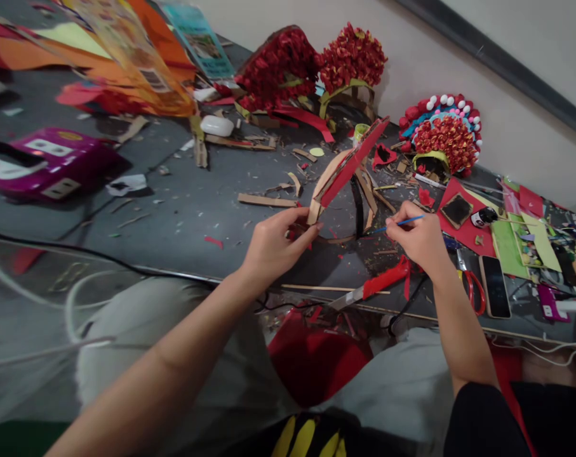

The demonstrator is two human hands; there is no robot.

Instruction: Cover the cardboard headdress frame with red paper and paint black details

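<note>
My left hand pinches the lower end of a curved cardboard headpiece with a red face, which stands tilted above the table. A cardboard band hangs from it, and one strip of that band is painted black. Closed around a thin blue paintbrush, my right hand points its tip left at the lower end of the black strip. Whether the tip touches the strip I cannot tell. Near my right wrist lies a red-handled cutter, and a small black bottle sits on red paper.
Red flower-covered headpieces stand along the wall, with a beaded one farther right. A purple power strip is at left. Scissors and a phone lie at the right edge. Cardboard scraps litter the table.
</note>
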